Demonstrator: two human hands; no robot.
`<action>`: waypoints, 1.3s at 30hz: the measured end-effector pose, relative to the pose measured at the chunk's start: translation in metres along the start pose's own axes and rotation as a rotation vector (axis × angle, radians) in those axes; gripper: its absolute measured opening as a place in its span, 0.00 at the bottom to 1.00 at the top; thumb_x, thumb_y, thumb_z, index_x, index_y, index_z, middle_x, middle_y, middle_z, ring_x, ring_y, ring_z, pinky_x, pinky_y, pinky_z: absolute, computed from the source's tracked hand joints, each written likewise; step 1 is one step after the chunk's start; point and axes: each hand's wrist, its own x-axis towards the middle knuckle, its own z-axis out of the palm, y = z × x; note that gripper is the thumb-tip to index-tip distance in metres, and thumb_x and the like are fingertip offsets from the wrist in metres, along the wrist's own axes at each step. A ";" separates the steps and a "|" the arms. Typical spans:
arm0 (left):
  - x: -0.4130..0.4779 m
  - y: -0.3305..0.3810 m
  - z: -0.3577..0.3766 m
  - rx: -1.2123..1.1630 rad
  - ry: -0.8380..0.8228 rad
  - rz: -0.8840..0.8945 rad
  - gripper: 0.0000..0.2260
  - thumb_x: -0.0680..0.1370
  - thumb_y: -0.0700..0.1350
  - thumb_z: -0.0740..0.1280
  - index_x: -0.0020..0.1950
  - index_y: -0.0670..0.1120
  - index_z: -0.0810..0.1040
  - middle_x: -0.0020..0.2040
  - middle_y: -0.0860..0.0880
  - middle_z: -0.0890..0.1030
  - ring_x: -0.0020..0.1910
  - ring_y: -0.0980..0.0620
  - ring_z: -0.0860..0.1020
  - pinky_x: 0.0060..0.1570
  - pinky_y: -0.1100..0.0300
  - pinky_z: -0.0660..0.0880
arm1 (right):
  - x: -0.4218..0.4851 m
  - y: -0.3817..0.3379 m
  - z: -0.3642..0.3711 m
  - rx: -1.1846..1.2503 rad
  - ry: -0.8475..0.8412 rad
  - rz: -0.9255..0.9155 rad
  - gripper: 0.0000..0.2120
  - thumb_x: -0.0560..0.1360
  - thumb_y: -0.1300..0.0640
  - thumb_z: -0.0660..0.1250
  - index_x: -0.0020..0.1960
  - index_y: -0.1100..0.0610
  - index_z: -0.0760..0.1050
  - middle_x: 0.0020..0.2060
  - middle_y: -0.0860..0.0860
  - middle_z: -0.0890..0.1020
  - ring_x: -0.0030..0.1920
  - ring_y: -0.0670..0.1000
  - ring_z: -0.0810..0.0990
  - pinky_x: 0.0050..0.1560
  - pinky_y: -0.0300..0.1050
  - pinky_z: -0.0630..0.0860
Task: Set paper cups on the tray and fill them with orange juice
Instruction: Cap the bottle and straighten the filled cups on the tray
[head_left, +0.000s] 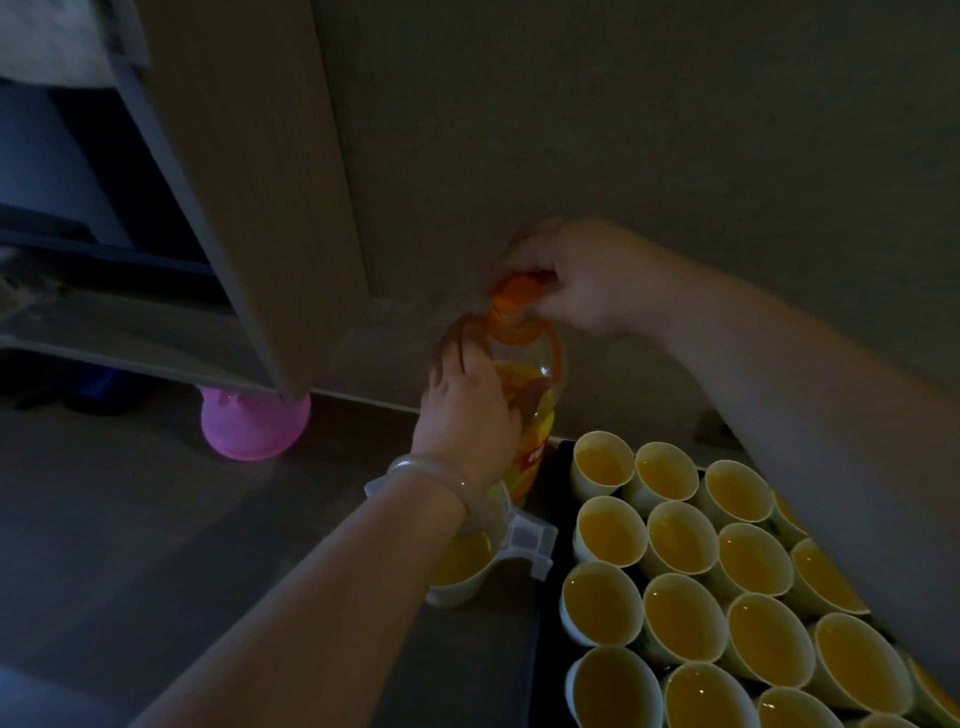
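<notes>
**Both hands on the juice bottle, tray of cups filled**

Your right hand comes in from above, with thumb and fingers curled round the orange cap. Your left hand wraps the shoulder of the juice bottle, palm on its left side and fingertips up near the neck. There is a pale bracelet on that wrist.

The bottle stands upright on the counter, just beside the far left corner of the black tray. It is partly full, and its orange carry handle faces right.

On the tray the paper cups stand packed rim to rim in rows, each visible one holding orange juice. Your right forearm hides the far right cups.

Off the tray, under your left wrist, a lone cup of juice sits on the counter. A clear plastic piece rests across it; what it is cannot be told.

A pink plastic vessel sits further left, at the cabinet's lower corner. The light is dim.
</notes>
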 end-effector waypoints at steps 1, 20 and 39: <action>0.000 0.000 0.000 -0.017 0.004 0.002 0.39 0.77 0.54 0.66 0.77 0.46 0.44 0.77 0.45 0.53 0.76 0.47 0.52 0.74 0.50 0.55 | 0.000 0.000 -0.001 0.013 0.004 -0.004 0.17 0.72 0.56 0.72 0.60 0.51 0.79 0.55 0.51 0.77 0.58 0.53 0.75 0.60 0.49 0.72; -0.003 0.002 -0.003 0.014 -0.013 0.027 0.37 0.78 0.53 0.64 0.77 0.44 0.45 0.77 0.45 0.52 0.76 0.47 0.52 0.73 0.52 0.54 | 0.009 -0.005 -0.004 -0.163 -0.013 0.105 0.21 0.71 0.40 0.70 0.59 0.52 0.78 0.51 0.51 0.80 0.52 0.52 0.77 0.47 0.43 0.70; -0.001 -0.002 -0.001 -0.007 0.006 0.032 0.37 0.77 0.58 0.61 0.77 0.47 0.44 0.76 0.45 0.53 0.76 0.47 0.54 0.74 0.50 0.56 | 0.006 -0.008 -0.014 -0.243 -0.024 0.258 0.27 0.76 0.33 0.56 0.62 0.50 0.76 0.57 0.53 0.80 0.54 0.55 0.78 0.52 0.48 0.73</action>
